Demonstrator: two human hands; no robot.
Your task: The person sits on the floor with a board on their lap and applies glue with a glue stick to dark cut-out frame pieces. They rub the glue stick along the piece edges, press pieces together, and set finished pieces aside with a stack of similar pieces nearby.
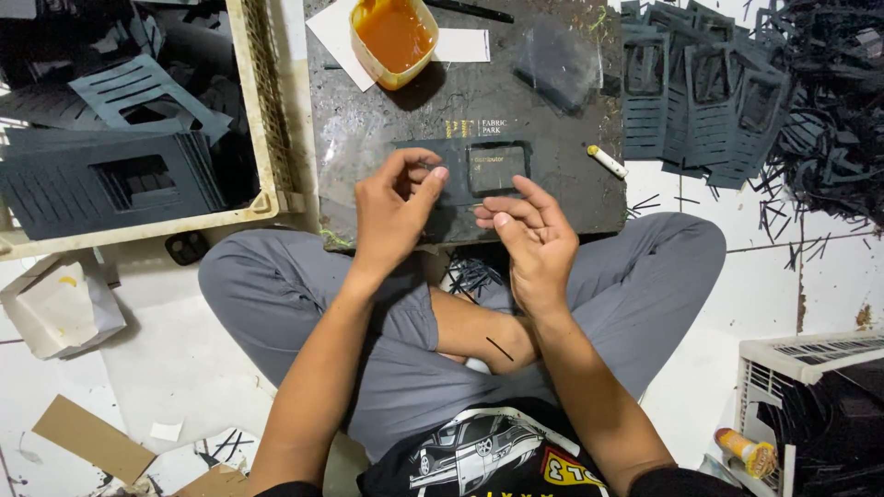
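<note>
Both hands' fingers [431, 175] press dark cut-out piece [460, 175] on board [368, 129].

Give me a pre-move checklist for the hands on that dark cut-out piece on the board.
1. Left hand pinching the dark cut-out piece at its left edge: ok.
2. Right hand fingertips on its lower edge: ok.
3. Piece flat on the dark board: ok.
4. Glue tub upright, apart from the hands: ok.
5. Glue on the piece: cannot tell.
</note>
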